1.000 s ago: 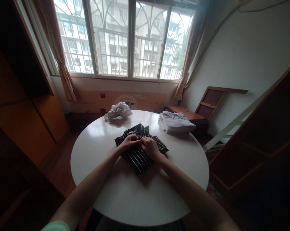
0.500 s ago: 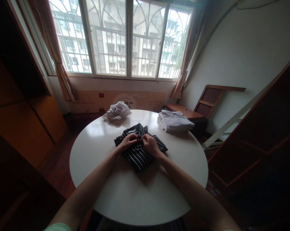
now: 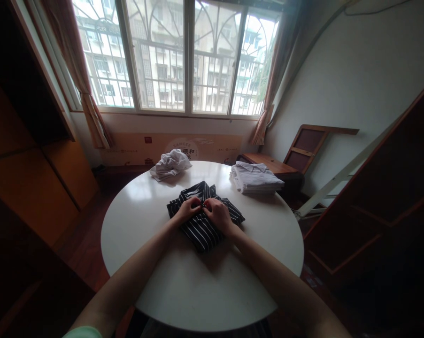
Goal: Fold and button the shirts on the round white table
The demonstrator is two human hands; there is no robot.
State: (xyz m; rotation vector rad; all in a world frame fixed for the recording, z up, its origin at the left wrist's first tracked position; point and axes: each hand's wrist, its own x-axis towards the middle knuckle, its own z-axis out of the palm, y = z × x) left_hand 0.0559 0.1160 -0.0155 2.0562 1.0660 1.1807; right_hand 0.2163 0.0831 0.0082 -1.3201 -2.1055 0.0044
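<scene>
Together, the left hand [image 3: 190, 210] and right hand [image 3: 218, 214] pinch a striped black shirt [image 3: 205, 237].
Fingers are curled closed on its front, nearly meeting; the exact bit gripped is hidden. It lies folded well inside the edge of the round white table [image 3: 141, 249]; a crumpled white garment [image 3: 172, 165] sits by the far-left edge, a folded white stack [image 3: 257, 178] by the far-right.

The table [image 3: 271, 230] is round, white and glossy. On it lies a shirt [image 3: 203, 235] – black with white stripes. Beyond the shirt, to its left, sits a crumpled white cloth [image 3: 171, 164]; beyond it, to its right – a pile [image 3: 257, 177] of folded white clothes.
</scene>
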